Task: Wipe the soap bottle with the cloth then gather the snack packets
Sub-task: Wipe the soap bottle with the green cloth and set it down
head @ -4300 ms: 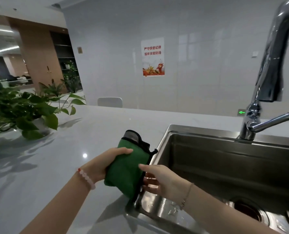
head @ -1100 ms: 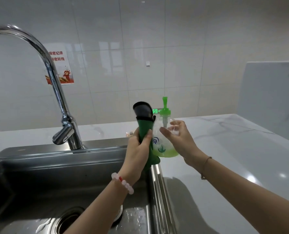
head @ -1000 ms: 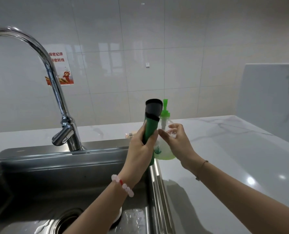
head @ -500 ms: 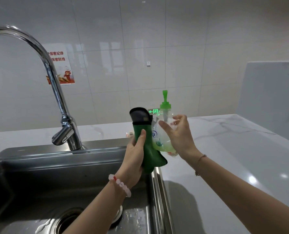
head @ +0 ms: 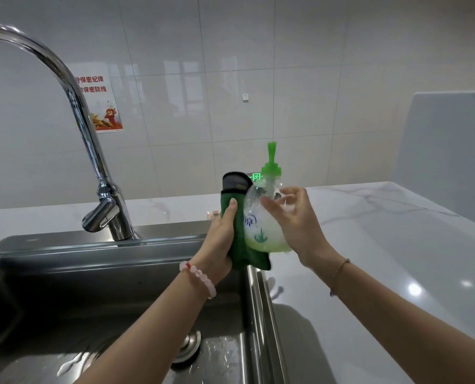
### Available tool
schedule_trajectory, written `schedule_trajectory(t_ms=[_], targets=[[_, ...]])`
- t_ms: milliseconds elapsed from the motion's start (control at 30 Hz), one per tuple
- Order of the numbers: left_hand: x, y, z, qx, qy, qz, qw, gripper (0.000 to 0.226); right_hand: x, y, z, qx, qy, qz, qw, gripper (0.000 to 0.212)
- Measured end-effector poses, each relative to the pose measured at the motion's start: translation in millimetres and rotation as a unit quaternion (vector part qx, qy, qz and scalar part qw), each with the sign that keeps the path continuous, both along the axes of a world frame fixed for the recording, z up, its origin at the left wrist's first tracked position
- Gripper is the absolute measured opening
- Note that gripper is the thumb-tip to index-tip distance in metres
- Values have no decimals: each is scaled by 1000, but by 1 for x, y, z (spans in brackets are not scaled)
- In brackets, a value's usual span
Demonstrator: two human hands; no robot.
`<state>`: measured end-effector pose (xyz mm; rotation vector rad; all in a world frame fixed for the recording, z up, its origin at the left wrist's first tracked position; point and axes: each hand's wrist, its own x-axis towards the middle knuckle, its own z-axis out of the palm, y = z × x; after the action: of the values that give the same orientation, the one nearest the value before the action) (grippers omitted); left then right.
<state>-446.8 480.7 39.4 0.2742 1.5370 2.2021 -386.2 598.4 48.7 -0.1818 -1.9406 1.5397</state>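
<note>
The soap bottle point(head: 259, 225) is clear and rounded, with green liquid at its bottom and a green pump top. My right hand point(head: 297, 225) holds it up above the sink's right rim, fingers around its right side. A green cloth point(head: 241, 245) with a dark grey top edge is pressed against the bottle's left side by my left hand point(head: 221, 242), which grips it. A small snack packet point(head: 213, 214) peeks out on the counter behind my left hand; most of it is hidden.
A steel sink point(head: 97, 273) with a drain strainer point(head: 187, 347) fills the lower left. A tall chrome faucet point(head: 92, 151) stands at its back rim. White marble counter point(head: 383, 259) stretches right, with an upright white panel point(head: 449, 139) at far right.
Earlier I held the cloth alone near a plant at the sink's other side. In the last second the cloth slid up and down along the bottle's left side while the bottle stayed raised.
</note>
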Motion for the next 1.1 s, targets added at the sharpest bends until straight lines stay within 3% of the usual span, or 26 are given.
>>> schedule_trajectory(t_ms=[133,333,433,533,633,800,933,1100], targets=[[8,0,-10,146,-143,-85,975,48,-7,12,14,-18,23,-34,999,54],[13,-4,-7,211,-187,-73,957,47,-5,16,12,-23,30,-32,999,45],[11,-7,-10,198,-183,-59,961,46,4,2,-1,1,44,6,999,44],[22,-4,-22,155,-141,-132,969,48,4,-11,-6,47,33,60,997,47],[29,-4,-30,181,-132,-172,959,47,0,-13,-2,80,5,75,994,56],[29,-11,-36,166,-174,-143,960,44,-4,0,-3,79,9,12,997,54],[18,-17,-34,136,-197,-60,969,47,-2,10,-9,73,-7,-19,997,56],[11,-11,-30,103,-158,-7,982,32,6,12,-21,112,-31,-33,993,57]])
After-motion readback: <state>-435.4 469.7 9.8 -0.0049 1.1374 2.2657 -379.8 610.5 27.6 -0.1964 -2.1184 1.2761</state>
